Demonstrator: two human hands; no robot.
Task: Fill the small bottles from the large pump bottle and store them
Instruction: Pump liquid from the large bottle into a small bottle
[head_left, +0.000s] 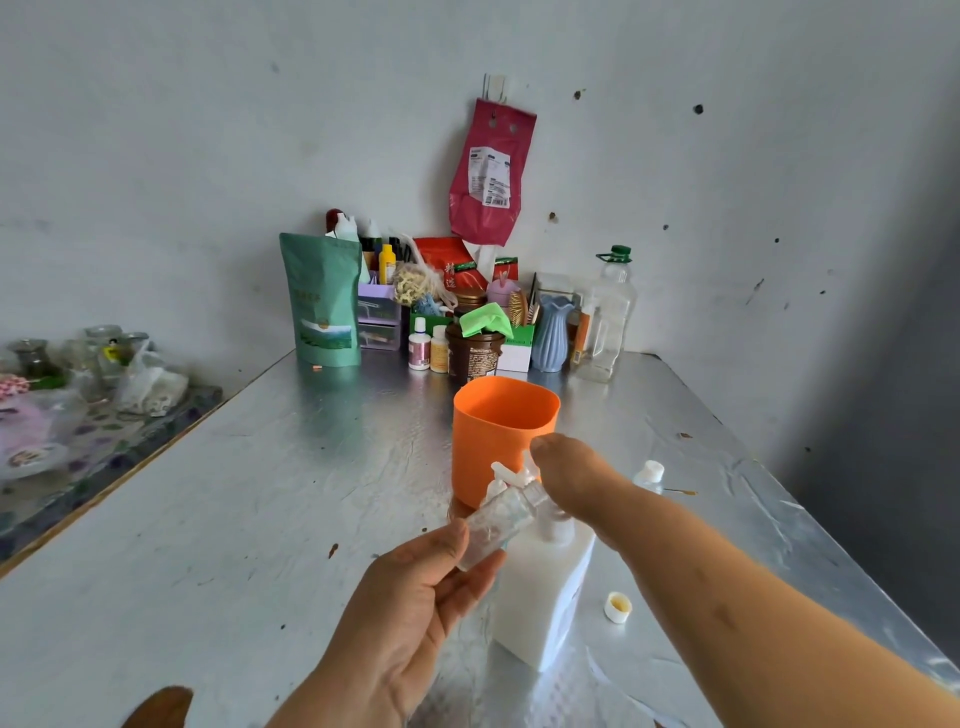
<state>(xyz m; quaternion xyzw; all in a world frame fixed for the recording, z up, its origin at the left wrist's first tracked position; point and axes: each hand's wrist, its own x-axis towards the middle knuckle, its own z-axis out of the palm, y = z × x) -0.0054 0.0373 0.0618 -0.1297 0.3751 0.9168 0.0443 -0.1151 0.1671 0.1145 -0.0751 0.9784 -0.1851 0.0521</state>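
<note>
Head view: left hand (410, 597) gripped tilted small bottle (498, 519), fingers clamped round it, at nozzle of pump bottle (545, 587), table (260, 493) near-right part. Right hand (571, 478) lay over pump head; fingers hidden, cannot tell. Filling seemingly midway; capped bottle (649, 475) stood near right edge; storing not yet done.

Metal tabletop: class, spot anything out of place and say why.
A white cap lies loose and upturned right of the large pump bottle, off any bottle, with yellowish residue inside.
</note>
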